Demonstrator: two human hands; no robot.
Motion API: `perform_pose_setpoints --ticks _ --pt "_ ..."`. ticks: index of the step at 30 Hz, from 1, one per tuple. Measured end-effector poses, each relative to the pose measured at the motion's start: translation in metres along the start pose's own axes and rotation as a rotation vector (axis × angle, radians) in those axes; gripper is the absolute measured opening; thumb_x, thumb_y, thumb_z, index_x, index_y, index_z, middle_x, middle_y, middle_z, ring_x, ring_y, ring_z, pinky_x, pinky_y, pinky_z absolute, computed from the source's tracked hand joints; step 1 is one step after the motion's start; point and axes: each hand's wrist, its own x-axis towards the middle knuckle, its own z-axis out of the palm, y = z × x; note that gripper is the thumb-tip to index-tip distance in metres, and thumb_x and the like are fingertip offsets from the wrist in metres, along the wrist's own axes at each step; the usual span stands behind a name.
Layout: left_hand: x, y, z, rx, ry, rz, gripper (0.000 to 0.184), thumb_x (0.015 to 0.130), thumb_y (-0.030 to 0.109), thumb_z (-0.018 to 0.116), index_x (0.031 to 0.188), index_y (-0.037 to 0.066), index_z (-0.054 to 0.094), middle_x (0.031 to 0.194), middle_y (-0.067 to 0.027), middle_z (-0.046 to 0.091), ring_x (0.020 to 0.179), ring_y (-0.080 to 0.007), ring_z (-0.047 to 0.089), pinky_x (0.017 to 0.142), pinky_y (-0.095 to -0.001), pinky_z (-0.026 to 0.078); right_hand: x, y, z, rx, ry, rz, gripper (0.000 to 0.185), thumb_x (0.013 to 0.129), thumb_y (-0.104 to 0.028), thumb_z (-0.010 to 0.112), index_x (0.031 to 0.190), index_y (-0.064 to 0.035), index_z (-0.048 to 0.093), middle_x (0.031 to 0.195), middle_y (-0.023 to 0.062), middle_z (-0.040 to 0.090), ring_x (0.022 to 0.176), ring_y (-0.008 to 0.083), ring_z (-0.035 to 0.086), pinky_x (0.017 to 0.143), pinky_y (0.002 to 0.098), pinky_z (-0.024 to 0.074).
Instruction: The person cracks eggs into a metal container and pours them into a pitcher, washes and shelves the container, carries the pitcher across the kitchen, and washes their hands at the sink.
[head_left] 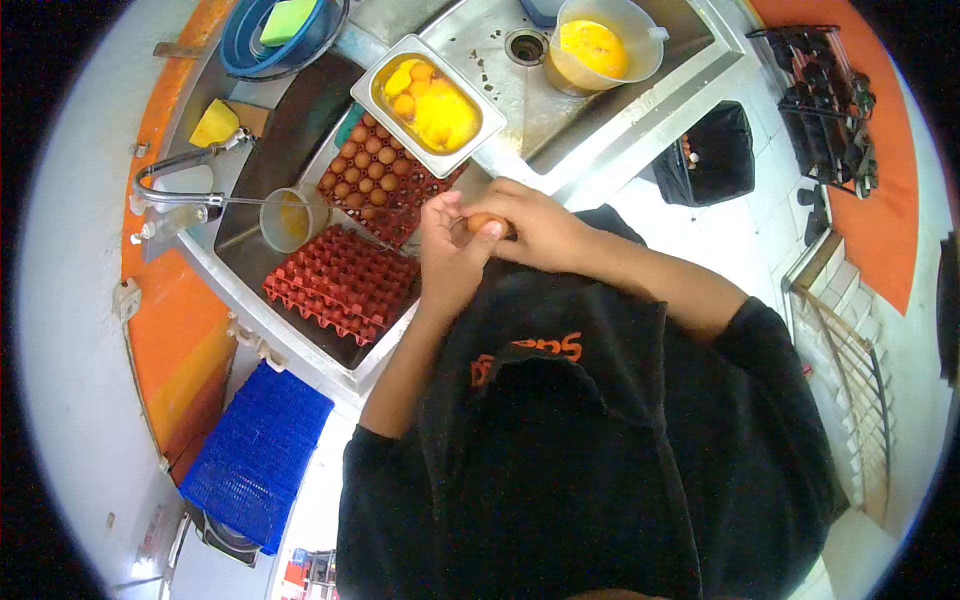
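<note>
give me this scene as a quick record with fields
left hand: on the brown egg
right hand: on the same egg
egg shell: whole or cracked, cannot tell
steel pan: opened eggs, several yolks intact
red egg tray: whole brown eggs on part of it
stacked red trays: in sink basin, beside the egg tray
handled pitcher: yellow liquid

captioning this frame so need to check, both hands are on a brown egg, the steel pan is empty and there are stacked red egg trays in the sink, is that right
The steel pan is not empty: the head view shows raw yolks in it. Left hand, right hand, brown egg and stacked red egg trays are as you say.
</note>
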Motion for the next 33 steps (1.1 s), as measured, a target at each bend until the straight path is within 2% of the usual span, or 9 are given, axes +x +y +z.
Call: perform_pose_setpoints --ticks 5,8,14,17,18,22,26,29,33 --pt "0.008 -0.007 -0.017 0.168 0.146 0.102 0.060 0.083 0.006 0.067 0.132 0.001 0.033 0.119 -0.0135 0.049 0.118 -0.0203 0.046 0.102 -0.0347 0.039 -0.011 0.045 -0.017 -0.177 0.197 0.091 0.044 0.079 -0.005 0.069 0.121 -0.0081 0.056 0.116 0.0153 0.056 0.108 0.0332 0.055 0.092 0.0380 0.0470" --pt "0.013 -0.002 -0.035 0.238 0.226 0.155 0.051 0.083 0.008 0.067 0.126 0.000 0.042 0.120 -0.0122 0.049 0.115 -0.0214 0.049 0.102 -0.0348 0.038 -0.007 0.076 -0.018 -0.383 0.388 -0.010 0.042 0.079 -0.007 0.067 0.120 -0.0090 0.057 0.116 0.0152 0.056 0.109 0.0338 0.054 0.096 0.0418 0.0443" --pt "0.018 0.020 -0.039 0.548 0.238 0.316 0.036 0.084 0.007 0.064 0.117 0.003 0.050 0.118 -0.0105 0.053 0.110 -0.0203 0.052 0.096 -0.0340 0.041 -0.003 0.107 -0.012 -0.455 0.232 0.029 0.041 0.084 -0.010 0.065 0.122 -0.0059 0.053 0.119 0.0167 0.055 0.112 0.0351 0.052 0.097 0.0418 0.0428" --pt "0.023 0.034 -0.039 0.822 0.170 0.519 0.039 0.081 0.009 0.067 0.117 0.002 0.053 0.114 -0.0137 0.055 0.106 -0.0266 0.054 0.093 -0.0373 0.043 -0.006 0.080 -0.022 -0.268 0.364 0.045 0.041 0.086 -0.014 0.065 0.124 -0.0069 0.052 0.119 0.0175 0.055 0.110 0.0350 0.053 0.095 0.0402 0.0443" --pt "0.030 0.037 -0.039 0.906 0.118 0.604 0.043 0.079 0.011 0.068 0.119 0.003 0.054 0.112 -0.0149 0.055 0.105 -0.0293 0.054 0.091 -0.0389 0.043 -0.005 0.059 -0.027 -0.093 0.342 0.150 0.044 0.088 -0.016 0.064 0.128 -0.0078 0.050 0.120 0.0177 0.056 0.109 0.0310 0.056 0.092 0.0374 0.0470" --pt "0.050 0.076 -0.017 1.007 -0.024 0.779 0.054 0.077 0.016 0.071 0.127 0.003 0.054 0.114 -0.0174 0.056 0.104 -0.0348 0.054 0.089 -0.0420 0.044 0.029 0.017 -0.045 0.268 0.211 0.034 0.044 0.090 -0.017 0.062 0.130 -0.0041 0.048 0.110 0.0157 0.062 0.098 0.0225 0.062 0.085 0.0327 0.0496" --pt "0.075 0.097 -0.017 1.001 -0.045 0.970 0.056 0.074 0.016 0.072 0.127 0.004 0.054 0.112 -0.0175 0.059 0.102 -0.0354 0.056 0.088 -0.0428 0.045 0.072 -0.015 -0.065 0.284 0.098 -0.096 0.044 0.087 -0.016 0.062 0.128 -0.0043 0.050 0.104 0.0147 0.063 0.095 0.0220 0.062 0.084 0.0321 0.0493" --pt "0.069 0.125 -0.016 1.044 0.022 0.855 0.053 0.074 0.009 0.069 0.125 0.004 0.056 0.112 -0.0164 0.060 0.102 -0.0332 0.060 0.090 -0.0391 0.047 0.091 -0.040 -0.075 0.186 0.036 -0.139 0.043 0.084 -0.015 0.062 0.124 -0.0037 0.051 0.102 0.0163 0.063 0.095 0.0256 0.063 0.082 0.0340 0.0495" --pt "0.074 0.141 -0.022 1.053 0.122 0.946 0.048 0.069 0.011 0.073 0.115 0.004 0.062 0.101 -0.0144 0.064 0.090 -0.0307 0.064 0.080 -0.0357 0.051 0.106 -0.065 -0.077 -0.058 0.052 -0.133 0.042 0.081 -0.014 0.061 0.121 -0.0022 0.051 0.104 0.0206 0.062 0.096 0.0332 0.062 0.083 0.0379 0.0493"
